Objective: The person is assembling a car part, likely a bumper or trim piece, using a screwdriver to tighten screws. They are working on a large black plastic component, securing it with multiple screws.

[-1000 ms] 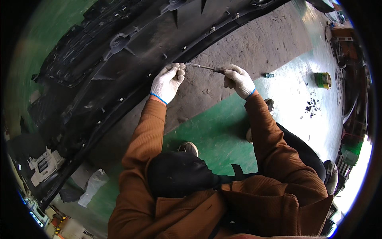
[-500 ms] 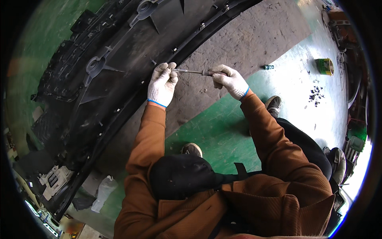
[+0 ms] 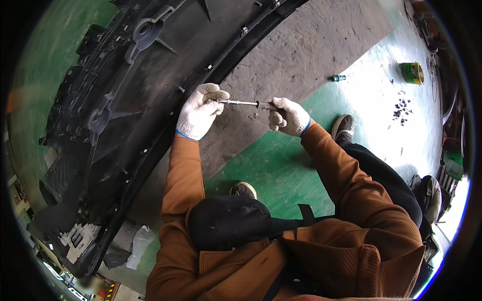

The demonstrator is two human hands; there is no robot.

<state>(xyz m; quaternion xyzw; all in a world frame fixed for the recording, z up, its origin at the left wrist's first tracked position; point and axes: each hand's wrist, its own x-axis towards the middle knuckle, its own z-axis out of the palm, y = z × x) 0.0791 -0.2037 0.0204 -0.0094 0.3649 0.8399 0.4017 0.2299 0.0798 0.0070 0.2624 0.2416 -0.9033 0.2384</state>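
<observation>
Both my hands wear white knitted gloves with blue cuffs. My right hand (image 3: 290,118) is closed round the handle of a screwdriver-like driver (image 3: 242,103). Its bare metal shaft points left to my left hand (image 3: 199,111), whose fingers pinch its end; any small part at the tip is hidden by the glove. The driver lies level, above the grey mat, and my left hand is beside the near edge of a large black moulded plastic panel, like a car bumper (image 3: 175,65), with ribs, round bosses and small clips along its edge.
A worn grey-brown mat (image 3: 301,45) lies on the green floor (image 3: 266,165). To the right are a small teal bottle-like object (image 3: 338,78), a yellow-green tin (image 3: 412,73) and scattered small black clips (image 3: 401,109). A clear plastic bag (image 3: 140,247) lies lower left.
Both hands have moved slightly down with the driver, the left hand also leftward. The right hand's grip on the handle has turned. The panel appears shifted left and down in view.
</observation>
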